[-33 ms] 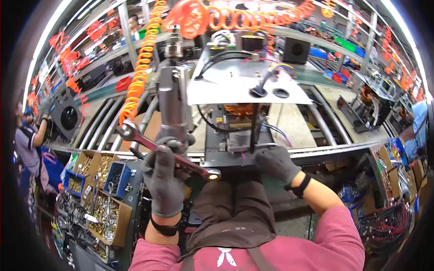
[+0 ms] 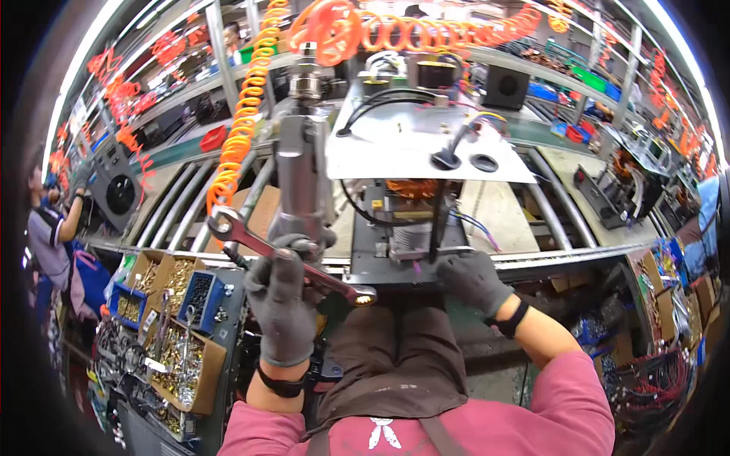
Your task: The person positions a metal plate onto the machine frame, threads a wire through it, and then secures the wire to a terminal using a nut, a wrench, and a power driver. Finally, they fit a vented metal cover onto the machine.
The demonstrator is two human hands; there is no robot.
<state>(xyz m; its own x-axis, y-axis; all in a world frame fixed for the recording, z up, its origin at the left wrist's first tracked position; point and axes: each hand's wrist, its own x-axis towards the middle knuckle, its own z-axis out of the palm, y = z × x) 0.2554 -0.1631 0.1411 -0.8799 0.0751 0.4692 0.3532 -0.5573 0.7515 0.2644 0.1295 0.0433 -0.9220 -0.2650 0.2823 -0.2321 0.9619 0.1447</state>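
Observation:
My left hand [image 2: 283,319], in a dark grey glove, is closed on a combination wrench [image 2: 323,278] with a reddish handle. The wrench slants from its open jaw at upper left to its ring end at lower right. Upright behind the same fingers stands a grey air tool [image 2: 298,175], its grip partly hidden by the hand. My right hand [image 2: 473,281], gloved too, is closed at the front edge of the black base [image 2: 372,262]. A short metallic piece shows above its fingers; what it is I cannot make out. Over the base sits a white metal panel [image 2: 411,152] with black cables.
Orange coiled air hoses [image 2: 247,114] hang at left and overhead. Roller conveyor bars [image 2: 551,201] run on both sides. Boxes of fasteners [image 2: 179,365] stand at lower left, beside a blue bin [image 2: 201,300]. Another assembly [image 2: 620,182] is at right; another person [image 2: 53,235] works at far left.
The whole scene sits slightly farther right in the picture. Both hands keep their grip and their places beside the assembly.

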